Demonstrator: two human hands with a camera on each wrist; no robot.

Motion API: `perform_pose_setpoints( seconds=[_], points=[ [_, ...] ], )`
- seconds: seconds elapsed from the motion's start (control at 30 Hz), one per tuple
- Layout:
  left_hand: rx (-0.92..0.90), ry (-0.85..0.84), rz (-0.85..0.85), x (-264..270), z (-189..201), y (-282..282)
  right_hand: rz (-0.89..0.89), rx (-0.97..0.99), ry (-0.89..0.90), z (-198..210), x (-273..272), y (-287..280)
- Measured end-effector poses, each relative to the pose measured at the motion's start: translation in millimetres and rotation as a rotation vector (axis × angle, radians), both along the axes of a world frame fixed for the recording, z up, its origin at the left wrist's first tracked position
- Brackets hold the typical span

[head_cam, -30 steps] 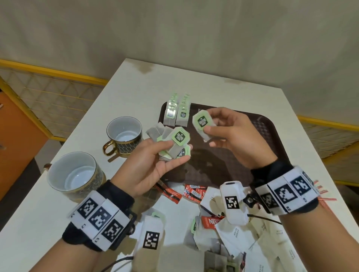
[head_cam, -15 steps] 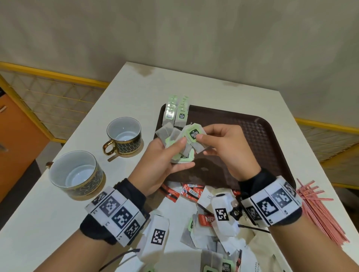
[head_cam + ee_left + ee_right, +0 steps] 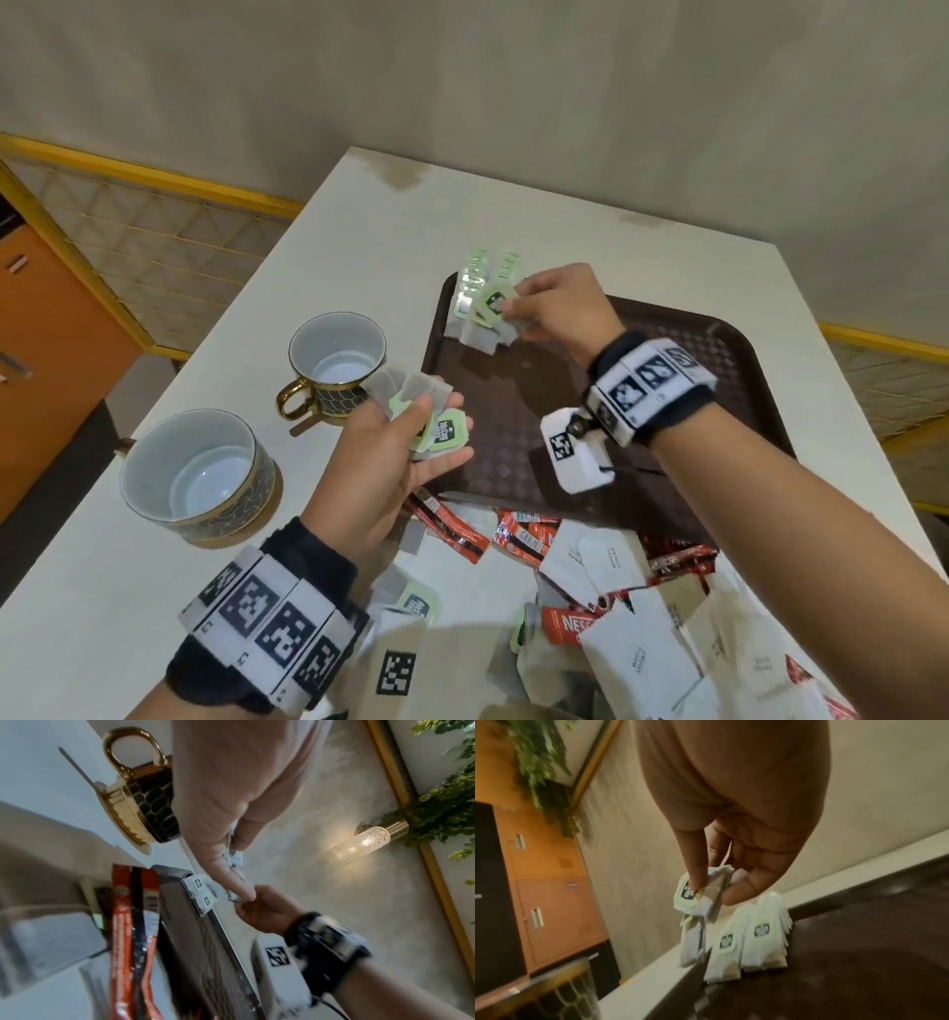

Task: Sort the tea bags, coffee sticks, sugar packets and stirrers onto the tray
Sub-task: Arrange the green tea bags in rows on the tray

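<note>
Glazed ceramic: two cups with gold trim, standing at table's left. Left hand curls round a fan of papery tea bags beside the tray's near-left edge. Brown textured plastic tray, rounded corners, mostly bare. Right hand pinches one green-tagged tea bag over two rows at the far-left corner. Red coffee sticks and white sugar packets lie heaped near.

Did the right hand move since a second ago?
Yes. The right hand moved away from the left hand, toward the far left corner of the tray, carrying a tea bag to the tea bag rows there.
</note>
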State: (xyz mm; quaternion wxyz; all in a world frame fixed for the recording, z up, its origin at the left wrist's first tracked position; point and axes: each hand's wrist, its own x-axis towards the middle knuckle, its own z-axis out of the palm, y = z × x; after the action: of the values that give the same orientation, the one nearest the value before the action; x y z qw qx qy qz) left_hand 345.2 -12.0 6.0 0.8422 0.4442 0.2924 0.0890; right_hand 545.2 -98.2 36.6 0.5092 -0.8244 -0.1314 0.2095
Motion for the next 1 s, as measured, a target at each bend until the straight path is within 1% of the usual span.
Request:
perform_pose_setpoints(
  seconds=[0.13, 0.23, 0.3, 0.43, 0.53, 0.6, 0.67, 0.7, 0.77, 1.0],
  points=[
    [0.013, 0.006, 0.018, -6.7, -4.3, 5.4, 0.118, -0.183, -0.040, -26.4, 20.1, 36.4],
    [-0.009, 0.007, 0.042, -10.0, -7.0, 9.7, 0.154, -0.282, -0.122, -32.6, 29.1, 48.4],
    [-0.024, 0.013, 0.049, -10.6, -8.0, 11.2, 0.166, -0.312, -0.141, -34.4, 32.5, 51.8],
    [-0.046, 0.005, 0.040, -9.3, -6.2, 13.0, 0.129, -0.295, -0.131, -37.4, 36.4, 51.9],
    [-0.044, 0.000, 0.027, -8.6, -3.8, 13.6, 0.043, -0.180, -0.078, -30.3, 35.4, 40.4],
    [-0.043, -0.005, 0.023, -8.5, -2.4, 13.6, -0.012, -0.126, -0.007, -25.8, 33.9, 27.6],
    [-0.039, -0.010, 0.016, -8.6, -1.6, 12.5, -0.023, -0.096, 0.113, -25.4, 31.6, 15.2],
    [-0.036, -0.012, 0.013, -8.4, -1.5, 11.3, -0.021, -0.095, 0.168, -26.9, 30.8, 10.7],
    [-0.034, -0.010, 0.004, -7.9, -1.6, 8.7, -0.014, -0.144, 0.211, -34.2, 31.3, 6.3],
    [-0.021, 0.018, -0.024, -6.2, -3.7, 4.3, -0.069, -0.287, 0.038, -48.5, 36.0, 15.2]
  ],
)
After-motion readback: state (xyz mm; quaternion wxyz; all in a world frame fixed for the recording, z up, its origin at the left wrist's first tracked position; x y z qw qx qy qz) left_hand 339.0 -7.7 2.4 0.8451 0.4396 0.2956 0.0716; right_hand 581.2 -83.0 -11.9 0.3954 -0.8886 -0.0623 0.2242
